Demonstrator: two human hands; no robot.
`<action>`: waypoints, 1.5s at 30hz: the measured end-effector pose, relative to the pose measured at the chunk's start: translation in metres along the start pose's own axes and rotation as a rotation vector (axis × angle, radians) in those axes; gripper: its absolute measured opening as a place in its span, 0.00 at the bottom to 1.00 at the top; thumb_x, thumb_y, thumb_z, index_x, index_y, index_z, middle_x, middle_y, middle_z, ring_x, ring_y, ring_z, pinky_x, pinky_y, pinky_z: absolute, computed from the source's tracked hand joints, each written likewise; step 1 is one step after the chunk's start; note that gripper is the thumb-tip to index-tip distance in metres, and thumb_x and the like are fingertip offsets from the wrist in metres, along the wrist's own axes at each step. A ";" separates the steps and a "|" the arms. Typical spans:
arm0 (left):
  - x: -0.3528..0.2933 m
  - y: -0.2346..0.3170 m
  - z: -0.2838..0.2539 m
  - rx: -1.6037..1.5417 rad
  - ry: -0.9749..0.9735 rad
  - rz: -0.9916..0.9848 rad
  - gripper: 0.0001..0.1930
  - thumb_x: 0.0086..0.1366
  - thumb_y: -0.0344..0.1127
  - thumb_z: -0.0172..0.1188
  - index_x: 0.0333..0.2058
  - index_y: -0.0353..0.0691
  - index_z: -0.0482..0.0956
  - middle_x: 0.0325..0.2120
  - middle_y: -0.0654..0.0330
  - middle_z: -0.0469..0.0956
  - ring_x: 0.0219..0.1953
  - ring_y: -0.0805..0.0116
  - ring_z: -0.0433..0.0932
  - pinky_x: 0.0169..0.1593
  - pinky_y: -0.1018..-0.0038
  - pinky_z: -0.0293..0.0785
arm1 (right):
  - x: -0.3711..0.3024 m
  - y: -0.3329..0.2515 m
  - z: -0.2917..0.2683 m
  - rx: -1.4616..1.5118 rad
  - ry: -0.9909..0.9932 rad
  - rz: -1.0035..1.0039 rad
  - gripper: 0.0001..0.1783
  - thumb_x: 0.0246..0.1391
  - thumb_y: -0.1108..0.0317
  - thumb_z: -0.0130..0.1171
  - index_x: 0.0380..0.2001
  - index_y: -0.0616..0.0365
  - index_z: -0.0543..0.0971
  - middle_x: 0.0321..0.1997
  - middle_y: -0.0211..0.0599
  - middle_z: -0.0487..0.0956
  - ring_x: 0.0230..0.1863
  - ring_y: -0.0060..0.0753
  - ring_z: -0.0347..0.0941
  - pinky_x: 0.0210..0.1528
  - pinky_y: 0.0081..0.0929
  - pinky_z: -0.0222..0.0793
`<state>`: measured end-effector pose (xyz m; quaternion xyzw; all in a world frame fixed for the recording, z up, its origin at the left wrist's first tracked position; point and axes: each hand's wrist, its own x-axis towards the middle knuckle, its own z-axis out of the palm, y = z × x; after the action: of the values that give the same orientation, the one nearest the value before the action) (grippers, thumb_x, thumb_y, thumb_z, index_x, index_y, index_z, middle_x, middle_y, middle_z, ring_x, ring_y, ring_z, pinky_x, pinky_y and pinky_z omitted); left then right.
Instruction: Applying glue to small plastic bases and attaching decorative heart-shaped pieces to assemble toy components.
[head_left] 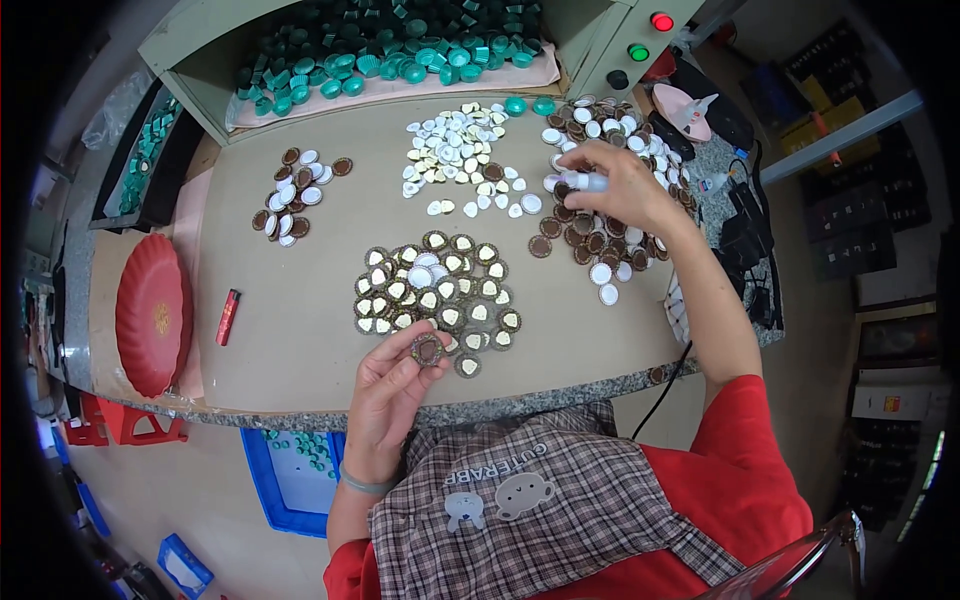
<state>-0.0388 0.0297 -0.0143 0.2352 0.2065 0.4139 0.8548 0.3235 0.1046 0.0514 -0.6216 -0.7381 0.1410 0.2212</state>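
In front of me my left hand [392,385] pinches a brown bottle cap [427,349] with a crimped rim between its fingertips. Just beyond it lies a cluster of dark-rimmed caps [428,299] bearing pale gold inserts. A few white discs [424,272] sit on top of that cluster. My right hand [622,187] reaches over a heap of brown and white caps [597,240] at the far right. Its fingers close on a small whitish cylindrical thing [590,182], whose exact kind I cannot make out. Pale heart-like pieces [455,145] lie in a pile left of that hand.
A smaller group of caps [290,195] is at the left. A red fluted dish [153,315] and a red tube [228,317] lie nearer the left edge. Green cups [415,72] fill the shelf behind. A granite edge [550,393] fronts the table; a blue tray [290,510] is below.
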 end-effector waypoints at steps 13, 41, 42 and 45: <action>-0.004 -0.002 0.002 0.011 0.001 -0.006 0.23 0.61 0.31 0.60 0.53 0.31 0.69 0.46 0.46 0.75 0.43 0.62 0.77 0.48 0.72 0.74 | 0.055 -0.020 0.073 0.034 0.102 0.121 0.16 0.40 0.67 0.66 0.37 0.56 0.79 0.34 0.45 0.80 0.36 0.45 0.77 0.42 0.36 0.72; -0.004 -0.004 0.003 -0.002 -0.008 -0.027 0.22 0.61 0.31 0.59 0.54 0.32 0.69 0.46 0.45 0.74 0.43 0.63 0.77 0.48 0.74 0.74 | 0.022 -0.052 0.088 0.221 -0.200 -0.011 0.10 0.44 0.70 0.65 0.33 0.56 0.80 0.30 0.37 0.79 0.34 0.38 0.76 0.39 0.32 0.70; -0.005 -0.004 0.003 -0.002 -0.006 -0.027 0.22 0.61 0.31 0.59 0.54 0.32 0.69 0.46 0.45 0.74 0.43 0.63 0.77 0.48 0.74 0.74 | 0.022 -0.048 0.091 0.214 -0.173 -0.125 0.10 0.44 0.70 0.64 0.33 0.57 0.80 0.31 0.37 0.79 0.34 0.39 0.75 0.39 0.33 0.69; -0.005 -0.004 0.003 -0.002 -0.004 -0.025 0.22 0.61 0.31 0.59 0.54 0.32 0.69 0.46 0.45 0.74 0.43 0.63 0.77 0.48 0.74 0.74 | 0.024 -0.038 0.088 0.092 -0.163 -0.203 0.10 0.45 0.70 0.64 0.34 0.57 0.79 0.32 0.37 0.78 0.36 0.42 0.74 0.40 0.35 0.68</action>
<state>-0.0379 0.0229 -0.0129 0.2323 0.2073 0.4032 0.8605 0.2433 0.1264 -0.0028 -0.5193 -0.8056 0.2014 0.2020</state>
